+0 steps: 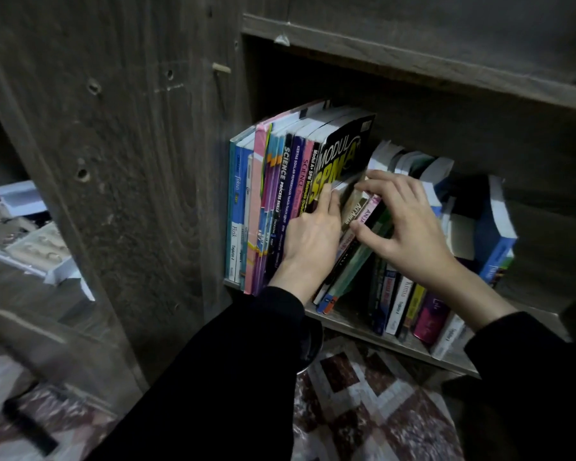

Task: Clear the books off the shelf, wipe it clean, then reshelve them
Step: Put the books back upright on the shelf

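Black-and-yellow book [341,161], dark grey wood-grain shelf [413,71], maroon-and-white diamond floor [363,394]

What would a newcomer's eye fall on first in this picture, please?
Two hands meet on the shelf: the left hand rests flat against the black Modul SPM book, which ends an upright row at the left, while the right hand pinches the leaning books beside it. Further right, more books slump unevenly.

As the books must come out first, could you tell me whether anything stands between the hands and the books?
Nothing visible does. The left hand rests on the black Modul SPM book, the right hand pinches the leaning books beside it, and the shelf front is open.
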### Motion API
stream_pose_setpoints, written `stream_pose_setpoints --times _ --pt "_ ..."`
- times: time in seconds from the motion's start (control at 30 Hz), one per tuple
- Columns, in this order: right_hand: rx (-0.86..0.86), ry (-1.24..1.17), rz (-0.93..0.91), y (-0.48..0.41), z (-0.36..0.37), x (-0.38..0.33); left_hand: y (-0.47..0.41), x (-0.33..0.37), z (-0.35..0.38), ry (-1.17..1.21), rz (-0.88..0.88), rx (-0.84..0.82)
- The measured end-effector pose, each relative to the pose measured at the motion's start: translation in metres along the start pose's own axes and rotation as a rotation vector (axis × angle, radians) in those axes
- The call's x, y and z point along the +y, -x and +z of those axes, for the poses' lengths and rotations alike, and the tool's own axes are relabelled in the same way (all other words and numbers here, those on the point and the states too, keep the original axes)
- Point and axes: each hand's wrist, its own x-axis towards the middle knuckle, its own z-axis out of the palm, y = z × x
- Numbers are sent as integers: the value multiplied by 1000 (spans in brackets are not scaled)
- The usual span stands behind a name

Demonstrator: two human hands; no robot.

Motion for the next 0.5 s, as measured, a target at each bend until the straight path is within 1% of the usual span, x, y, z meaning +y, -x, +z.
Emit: stream_pose_setpoints --times 0.17,0.33,0.37,0.47,0.5 --pt "-4 3 -2 0 0 0 18 -2 11 101 -24 82" --pt "-13 1 15 -1 -1 -1 56 -8 17 123 -34 159" --pt "-12 -2 21 -1 -1 -1 62 -11 19 131 -31 228" --pt "-11 2 26 -1 0 -3 69 -21 30 152 -10 511" --pt "-11 1 26 -1 0 -3 67 -23 34 152 4 563"
